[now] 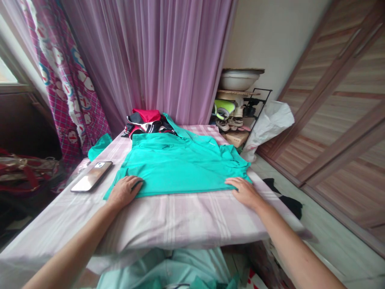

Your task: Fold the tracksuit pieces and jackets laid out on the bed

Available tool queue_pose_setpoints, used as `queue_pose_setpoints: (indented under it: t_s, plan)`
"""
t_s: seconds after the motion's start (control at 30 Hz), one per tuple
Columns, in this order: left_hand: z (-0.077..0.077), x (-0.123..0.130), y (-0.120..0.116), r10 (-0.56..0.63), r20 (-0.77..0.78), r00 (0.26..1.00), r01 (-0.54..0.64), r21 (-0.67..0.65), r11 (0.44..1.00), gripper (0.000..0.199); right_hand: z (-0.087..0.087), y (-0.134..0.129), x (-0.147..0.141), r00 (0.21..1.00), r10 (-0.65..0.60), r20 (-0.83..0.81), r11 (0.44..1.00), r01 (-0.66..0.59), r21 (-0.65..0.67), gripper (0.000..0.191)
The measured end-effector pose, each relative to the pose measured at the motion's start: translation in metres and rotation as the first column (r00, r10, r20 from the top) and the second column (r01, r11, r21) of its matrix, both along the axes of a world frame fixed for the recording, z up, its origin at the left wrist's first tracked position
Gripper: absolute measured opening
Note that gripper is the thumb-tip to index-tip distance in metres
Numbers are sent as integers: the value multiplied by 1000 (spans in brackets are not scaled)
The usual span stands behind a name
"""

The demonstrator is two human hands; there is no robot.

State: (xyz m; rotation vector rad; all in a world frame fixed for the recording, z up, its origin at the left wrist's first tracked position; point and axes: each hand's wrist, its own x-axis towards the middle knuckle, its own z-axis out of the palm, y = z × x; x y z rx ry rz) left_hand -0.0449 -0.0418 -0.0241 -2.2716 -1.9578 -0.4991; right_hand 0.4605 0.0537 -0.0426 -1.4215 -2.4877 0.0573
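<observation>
A teal shirt [180, 170] lies spread over the checked cloth of the table, its near edge running almost straight between my hands. My left hand [125, 190] rests on its near left corner, with the fingers bent over the fabric and a small dark patch beside them that I cannot make out. At the near right corner, my right hand [245, 192] lies with its fingers stretched over the shirt. Some creases cross the fabric, and its far part reaches toward a pile of dark, red and white clothes [148, 122].
A phone [92, 176] lies face down on the checked tablecloth [180, 220], left of the shirt. Another teal cloth [100, 147] hangs at the table's left edge. Beyond the far right corner stands a rack with shoes and a white basin [240, 80]. A wooden wardrobe [337, 96] is on the right.
</observation>
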Motion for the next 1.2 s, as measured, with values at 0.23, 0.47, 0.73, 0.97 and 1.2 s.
queue_pose_setpoints:
  t_s: [0.23, 0.47, 0.73, 0.97, 1.2]
  plan:
    - [10, -33, -22, -237, -92, 967, 220, -164, 962, 55, -3, 5, 7, 984, 19, 176, 1000, -18, -6, 63]
    - [13, -44, -31, -318, -212, 924, 288, -158, 944, 44, -15, 28, 14, 985, 68, 162, 983, -94, 159, 51]
    - [11, -48, -39, -236, -195, 952, 215, -126, 969, 49, 4, 17, 14, 983, 16, 185, 970, -60, 236, 44]
    - [10, -42, -48, -196, -16, 981, 193, -105, 976, 46, 8, 6, 9, 973, -2, 229, 998, 15, -55, 53]
    - [25, -72, -32, 157, 220, 963, -180, 89, 980, 44, 39, 13, -43, 984, 115, 140, 986, -95, -138, 48]
